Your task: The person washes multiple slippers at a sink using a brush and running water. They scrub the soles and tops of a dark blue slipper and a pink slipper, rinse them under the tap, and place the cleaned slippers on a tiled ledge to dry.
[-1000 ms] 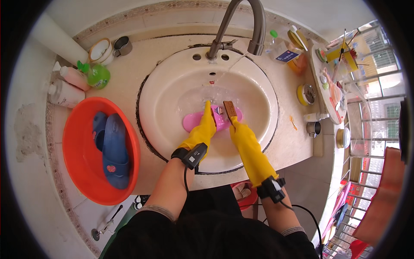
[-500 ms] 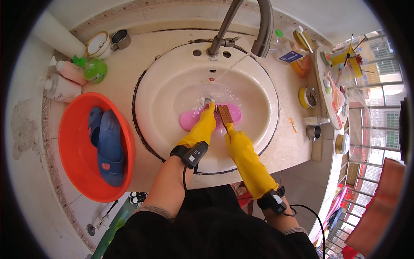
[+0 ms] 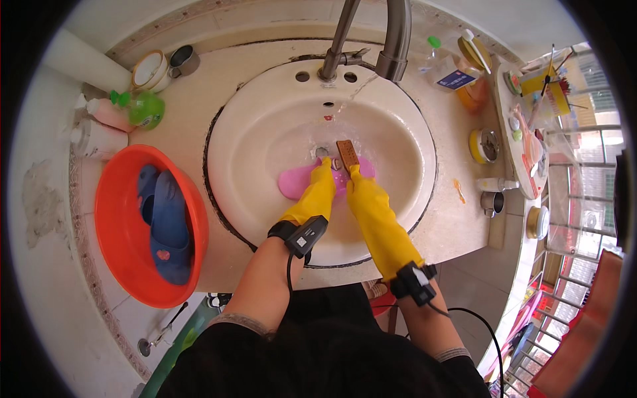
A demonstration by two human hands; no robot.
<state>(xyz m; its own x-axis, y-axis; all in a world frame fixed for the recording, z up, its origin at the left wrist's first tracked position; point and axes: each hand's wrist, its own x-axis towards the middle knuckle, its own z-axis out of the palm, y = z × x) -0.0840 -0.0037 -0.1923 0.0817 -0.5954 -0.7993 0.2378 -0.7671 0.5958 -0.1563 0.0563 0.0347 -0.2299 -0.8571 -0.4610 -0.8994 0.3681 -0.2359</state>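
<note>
A pink slipper (image 3: 294, 183) lies crosswise in the white oval sink (image 3: 240, 159). My left hand (image 3: 322, 176), in a yellow rubber glove, grips it near the middle with its fingers closed. My right hand (image 3: 358, 183), gloved the same way, is closed on a brown scrub brush (image 3: 346, 154). The brush reaches over the slipper, its head past the slipper's far edge. My gloves and the brush cover part of the slipper, so I cannot tell whether bristles touch it. Water runs from the grey tap (image 3: 393, 65) into the basin beyond my hands.
At left, an orange basin (image 3: 108, 249) holds blue slippers (image 3: 170, 229). Behind it stand a green pump bottle (image 3: 146, 110), bowls (image 3: 150, 69) and a metal cup (image 3: 184, 61). On the right are a metal mug (image 3: 492, 203), a round tin (image 3: 484, 145) and several bottles.
The brush has moved away from me, past the slipper's far edge, with my right hand following. My left hand stays on the slipper. The whole view has shifted slightly.
</note>
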